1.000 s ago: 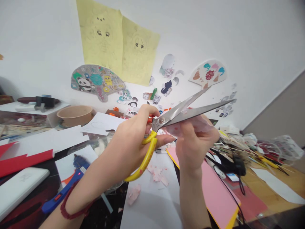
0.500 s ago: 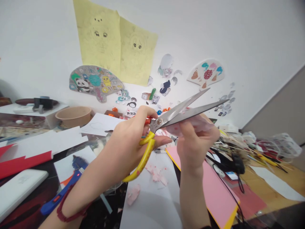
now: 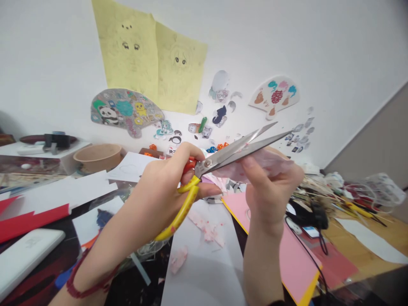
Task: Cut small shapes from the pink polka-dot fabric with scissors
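Note:
My left hand [image 3: 168, 178] is closed around the handles of a pair of scissors [image 3: 216, 160], one handle yellow and the other red. The blades point up to the right and stand slightly apart. My right hand [image 3: 269, 187] pinches a thin, pale pink sheet with reddish spots [image 3: 270, 162], just behind and below the blades. Part of the sheet is hidden by the blades and my fingers. Under both hands, pink scraps [image 3: 208, 229] lie on a white paper sheet [image 3: 204, 272].
Pink and yellow sheets [image 3: 296, 267] lie on the right, crossed by a black cable [image 3: 306, 244]. At left are a white power-bank-like block [image 3: 30, 257], red paper [image 3: 41, 219] and a tan bowl [image 3: 98, 158]. Sticks and pliers-like tools [image 3: 360, 211] clutter the far right.
My left hand and the scissors have shifted a little left. My right hand has moved slightly right with the pink sheet, and the blades have drawn somewhat closer together.

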A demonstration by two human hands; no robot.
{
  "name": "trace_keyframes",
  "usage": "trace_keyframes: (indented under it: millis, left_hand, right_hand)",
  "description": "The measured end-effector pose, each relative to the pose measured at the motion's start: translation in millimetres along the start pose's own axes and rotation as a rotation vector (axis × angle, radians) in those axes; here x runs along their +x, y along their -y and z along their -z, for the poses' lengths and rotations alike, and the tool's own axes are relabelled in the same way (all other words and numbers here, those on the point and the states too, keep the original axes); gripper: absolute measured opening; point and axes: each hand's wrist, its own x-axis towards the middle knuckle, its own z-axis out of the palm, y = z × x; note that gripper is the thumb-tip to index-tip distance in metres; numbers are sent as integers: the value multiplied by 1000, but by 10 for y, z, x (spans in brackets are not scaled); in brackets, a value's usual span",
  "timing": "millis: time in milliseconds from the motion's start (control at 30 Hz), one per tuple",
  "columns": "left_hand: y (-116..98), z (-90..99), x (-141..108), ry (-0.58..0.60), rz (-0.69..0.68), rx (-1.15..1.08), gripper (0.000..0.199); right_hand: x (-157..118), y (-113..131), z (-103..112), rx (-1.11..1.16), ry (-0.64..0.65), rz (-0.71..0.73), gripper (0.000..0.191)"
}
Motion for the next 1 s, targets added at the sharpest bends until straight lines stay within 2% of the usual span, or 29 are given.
trace_keyframes:
  millis: [200, 433, 633, 767, 867, 1000]
  left_hand:
    - [44, -30, 1, 25, 32, -44, 38]
    - [184, -43, 29, -83, 41, -265, 38]
    - [172, -161, 16, -181, 7, -462, 49]
    - [37, -188, 38, -318, 78, -572, 40]
    - [-10, -177, 47, -282, 149, -687, 36]
    - [27, -169, 36, -200, 178, -793, 40]
  right_hand:
    - [3, 33, 0, -39, 3, -27, 23]
    - [35, 75, 6, -66, -16, -112, 25]
    - [4, 85, 6, 11, 109, -215, 11]
    - [-31, 102, 14, 5, 230, -330, 17]
    - [-54, 102, 9, 6, 308, -413, 20]
    - [-60, 92, -5, -3, 390, -474, 24]
